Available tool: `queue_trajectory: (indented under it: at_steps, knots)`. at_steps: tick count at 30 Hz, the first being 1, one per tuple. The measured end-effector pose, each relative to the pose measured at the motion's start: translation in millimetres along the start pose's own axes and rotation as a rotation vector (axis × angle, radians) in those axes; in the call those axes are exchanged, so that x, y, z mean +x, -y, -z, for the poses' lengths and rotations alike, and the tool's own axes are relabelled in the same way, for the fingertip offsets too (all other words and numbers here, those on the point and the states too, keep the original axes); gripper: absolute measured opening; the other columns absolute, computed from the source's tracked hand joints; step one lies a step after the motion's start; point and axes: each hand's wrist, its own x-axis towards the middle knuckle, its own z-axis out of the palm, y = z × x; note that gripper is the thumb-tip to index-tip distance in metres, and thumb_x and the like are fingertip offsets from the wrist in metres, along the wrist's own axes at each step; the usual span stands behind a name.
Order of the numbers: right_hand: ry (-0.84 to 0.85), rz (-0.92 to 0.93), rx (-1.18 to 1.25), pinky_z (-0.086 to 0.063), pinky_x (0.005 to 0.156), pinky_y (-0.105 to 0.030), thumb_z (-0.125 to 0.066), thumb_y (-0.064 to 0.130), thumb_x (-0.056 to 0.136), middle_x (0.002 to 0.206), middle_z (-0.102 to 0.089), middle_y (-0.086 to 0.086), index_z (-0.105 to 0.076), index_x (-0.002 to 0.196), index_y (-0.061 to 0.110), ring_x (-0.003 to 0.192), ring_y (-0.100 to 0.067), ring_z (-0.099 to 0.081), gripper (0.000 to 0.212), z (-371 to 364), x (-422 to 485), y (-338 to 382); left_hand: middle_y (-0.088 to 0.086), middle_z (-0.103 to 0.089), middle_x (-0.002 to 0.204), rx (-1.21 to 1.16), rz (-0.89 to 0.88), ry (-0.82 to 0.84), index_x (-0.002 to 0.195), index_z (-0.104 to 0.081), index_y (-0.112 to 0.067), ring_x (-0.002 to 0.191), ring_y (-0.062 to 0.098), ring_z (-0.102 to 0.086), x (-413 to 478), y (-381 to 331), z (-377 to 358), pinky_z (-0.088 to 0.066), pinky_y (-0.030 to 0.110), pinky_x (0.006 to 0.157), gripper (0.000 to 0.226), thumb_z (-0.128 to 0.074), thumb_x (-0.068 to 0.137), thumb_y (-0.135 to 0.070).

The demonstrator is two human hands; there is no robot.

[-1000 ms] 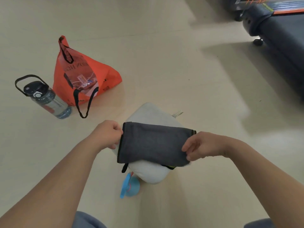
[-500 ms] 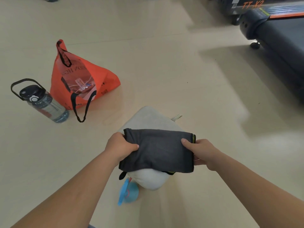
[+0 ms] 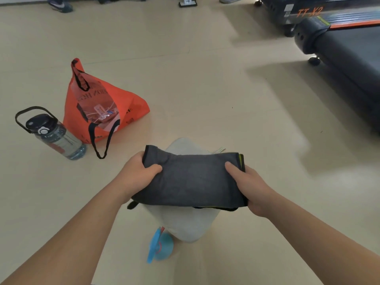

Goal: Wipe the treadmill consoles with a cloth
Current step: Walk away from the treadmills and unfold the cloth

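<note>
1. Head view: a person's left hand [image 3: 139,173] grips the left end of a folded dark grey cloth [image 3: 195,182], thumb on top and fingers curled underneath.
2. The right hand [image 3: 249,189] grasps the opposite end the same way, its thumb pressed on the upper face just beside a yellow-green edge trim.
3. The cloth spans the gap between both hands, its long axis running left to right across the person's front. It hangs over a pale grey bundle [image 3: 185,225] on the floor [image 3: 205,79]; whether the two touch cannot be told.
4. A small blue object [image 3: 161,246] lies just beside the bundle's near edge. An orange carrier bag [image 3: 107,108] and a water bottle [image 3: 55,136] stand to the left, well apart from the hands.
5. The rear end of a treadmill [image 3: 347,50] shows at upper right, ahead of the cloth and well apart from it, on the right hand's side. No console is in view.
6. The cloth looks folded and ready, with wiping not yet begun. The next move probably means carrying it forward and to the right, the right hand being the nearer one to lead.
</note>
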Motion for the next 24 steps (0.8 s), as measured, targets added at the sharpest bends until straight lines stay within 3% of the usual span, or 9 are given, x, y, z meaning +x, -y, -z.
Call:
queue_trajectory:
  at_steps: [3,5,9,13,16,20,24]
  knots:
    - [-0.008,-0.052,-0.091,-0.06,0.094,-0.05,-0.056,0.05,0.102,0.122,-0.072,0.008,-0.06,0.129,0.034,0.111,-0.021,-0.07,0.032,-4,3,-16,-0.005,-0.065,0.113,0.041,0.088,0.042,0.122,-0.056,-0.027,0.101,0.018,-0.064,1,12,3,-0.054,0.039,0.082,0.037,-0.074,0.091,-0.038]
    - [0.031,-0.111,-0.11,-0.06,0.092,-0.053,-0.057,0.051,0.101,0.124,-0.071,0.008,-0.058,0.13,0.034,0.112,-0.022,-0.069,0.034,-9,4,-25,0.0,-0.068,0.109,-0.013,0.182,0.057,0.114,-0.061,-0.023,0.097,0.021,-0.066,3,13,2,-0.055,0.038,0.076,0.034,-0.078,0.088,-0.036]
    - [0.081,-0.211,-0.006,-0.063,0.082,-0.056,-0.054,0.042,0.105,0.129,-0.067,0.004,-0.054,0.133,0.03,0.112,-0.028,-0.069,0.03,-17,1,-27,0.01,-0.073,0.103,-0.22,0.332,-0.034,0.11,-0.067,-0.014,0.092,0.03,-0.07,10,11,8,-0.06,0.043,0.079,0.037,-0.086,0.08,-0.023]
    - [0.19,-0.272,0.122,-0.063,0.08,-0.055,-0.051,0.035,0.108,0.133,-0.063,-0.006,-0.053,0.132,0.025,0.108,-0.04,-0.072,0.026,-25,-4,-23,0.002,-0.071,0.11,-0.279,0.107,-0.122,0.117,-0.065,-0.025,0.094,0.023,-0.071,14,-7,9,-0.06,0.037,0.076,0.035,-0.082,0.086,-0.024]
    - [0.245,-0.268,-0.109,-0.064,0.081,-0.051,-0.052,0.036,0.107,0.121,-0.071,-0.015,-0.058,0.129,0.018,0.094,-0.037,-0.077,0.029,-29,-4,-28,-0.004,-0.068,0.099,-0.101,-0.125,-0.114,0.109,-0.062,-0.034,0.088,0.016,-0.069,2,-32,-1,-0.057,0.033,0.072,0.023,-0.074,0.09,-0.029]
    - [0.196,-0.255,-0.279,-0.065,0.078,-0.051,-0.054,0.04,0.105,0.103,-0.076,-0.019,-0.064,0.12,0.011,0.089,-0.032,-0.078,0.034,-23,2,-28,-0.005,-0.063,0.078,0.184,-0.283,0.024,0.097,-0.057,-0.036,0.07,0.016,-0.064,-14,-40,-36,-0.053,0.035,0.065,0.02,-0.07,0.086,-0.025]
    - [0.165,-0.25,-0.375,-0.064,0.083,-0.05,-0.049,0.048,0.105,0.096,-0.079,-0.015,-0.07,0.111,0.013,0.083,-0.025,-0.076,0.041,-11,8,-25,-0.012,-0.055,0.082,0.424,-0.375,0.162,0.105,-0.053,-0.035,0.072,0.007,-0.054,-14,-32,-67,-0.04,0.029,0.06,0.026,-0.07,0.087,-0.029]
